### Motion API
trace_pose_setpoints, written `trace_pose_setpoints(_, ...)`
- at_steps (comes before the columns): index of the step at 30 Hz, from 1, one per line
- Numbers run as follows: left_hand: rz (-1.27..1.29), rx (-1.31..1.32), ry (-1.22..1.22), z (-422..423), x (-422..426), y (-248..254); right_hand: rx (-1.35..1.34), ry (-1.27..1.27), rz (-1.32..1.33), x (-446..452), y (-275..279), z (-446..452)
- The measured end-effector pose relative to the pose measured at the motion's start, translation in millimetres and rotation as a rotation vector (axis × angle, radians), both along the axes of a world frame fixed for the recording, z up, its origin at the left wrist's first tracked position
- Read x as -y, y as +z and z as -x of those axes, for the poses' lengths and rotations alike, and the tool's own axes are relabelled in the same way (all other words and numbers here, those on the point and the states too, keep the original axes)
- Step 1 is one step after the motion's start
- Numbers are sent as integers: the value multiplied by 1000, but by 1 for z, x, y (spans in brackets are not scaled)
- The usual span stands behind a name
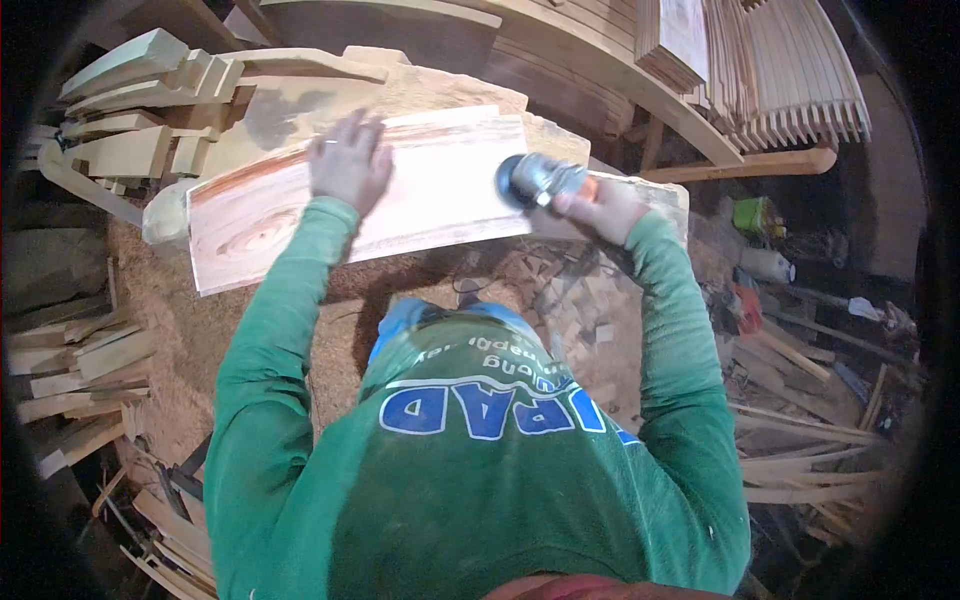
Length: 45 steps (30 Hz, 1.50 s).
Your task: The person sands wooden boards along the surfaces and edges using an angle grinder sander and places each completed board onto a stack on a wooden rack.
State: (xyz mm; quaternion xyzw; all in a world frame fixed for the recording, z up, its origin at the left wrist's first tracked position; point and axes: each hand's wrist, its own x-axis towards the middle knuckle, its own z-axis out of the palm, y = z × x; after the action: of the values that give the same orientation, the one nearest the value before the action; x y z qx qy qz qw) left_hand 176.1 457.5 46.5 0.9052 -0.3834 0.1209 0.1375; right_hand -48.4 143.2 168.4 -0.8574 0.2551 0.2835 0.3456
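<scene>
A wide, pale wooden board (440, 180) with reddish streaks and a knot near its left end lies across the workbench. My left hand (350, 165) rests on its upper left part, palm down with fingers stretched out, a ring on one finger. Gripped in my right hand (603, 210) is an angle grinder (545, 180) with a grey metal head and an orange part near the grip. Its round disc is over the board's right end; whether it touches the wood I cannot tell. Slight motion blur covers the tool and right hand.
Cut curved wood pieces (150, 90) are piled on the bench's far left. Slatted panels (790, 70) stand at the back right. Wood offcuts (85, 365) are stacked at left, with more scraps (575, 300) on the sawdust-covered floor. A green container (750, 215) sits at right.
</scene>
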Motion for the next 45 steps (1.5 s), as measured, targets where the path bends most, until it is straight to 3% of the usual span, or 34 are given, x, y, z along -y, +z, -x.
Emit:
trace_pose_setpoints(2,-123,-122,-173,32,26,-6,38,-223,-2,23,-16,21)
trace_pose_setpoints(3,-212,-207,-298,63,42,9,222,-271,5,32,-26,35)
trace_pose_setpoints(5,-126,-489,-473,125,54,21,492,-380,-11,34,-43,67)
trace_pose_setpoints(8,-220,-196,-1080,174,65,-1,596,-697,-242,40,-83,121)
trace_pose_setpoints(10,-114,-134,-870,180,65,-19,622,-805,-239,43,-110,157)
trace_pose_setpoints(14,-122,-91,-506,139,63,-19,617,-870,-170,-9,-74,171)
trace_pose_setpoints(18,-232,-38,-503,135,72,-8,702,-962,-136,-12,-85,180)
trace_pose_setpoints(21,-124,143,-524,126,70,14,865,-957,-114,-1,-95,182)
trace_pose_setpoints(24,-40,23,-531,99,74,79,733,-938,-302,11,-70,185)
trace_pose_setpoints(26,-12,78,-456,71,67,127,837,-923,-256,11,-67,178)
trace_pose_setpoints(28,259,47,-472,41,52,174,977,-876,-139,13,-73,174)
trace_pose_setpoints(29,366,76,-490,25,43,201,903,-905,-233,-5,-45,167)
trace_pose_setpoints(30,326,177,-351,12,26,229,912,-918,-233,-7,-44,165)
trace_pose_setpoints(31,420,209,-352,0,6,268,921,-929,-234,-7,-45,164)
trace_pose_setpoints(34,738,442,-49,-26,-62,358,917,-912,-257,-4,-36,162)
trace_pose_setpoints(35,981,375,-25,-71,-106,366,902,-911,-292,-3,-39,162)
trace_pose_setpoints(36,1109,260,111,-45,-106,389,878,-908,-329,-1,-44,163)
trace_pose_setpoints(37,1086,213,232,-68,-147,394,884,-888,-418,3,-49,165)
trace_pose_setpoints(38,1223,149,238,-58,-160,387,920,-868,-362,1,-44,161)
trace_pose_setpoints(39,1518,35,230,-57,-165,374,951,-847,-308,-6,-37,155)
trace_pose_setpoints(40,1510,-113,246,-70,-197,349,953,-854,-342,-4,-41,154)
trace_pose_setpoints(41,1463,-162,470,-58,-206,327,954,-862,-376,-2,-44,154)
trace_pose_setpoints(42,1578,-194,473,-73,-229,286,931,-844,-407,6,-51,155)
trace_pose_setpoints(45,1655,-232,839,-65,-248,184,849,-821,-464,9,-51,150)
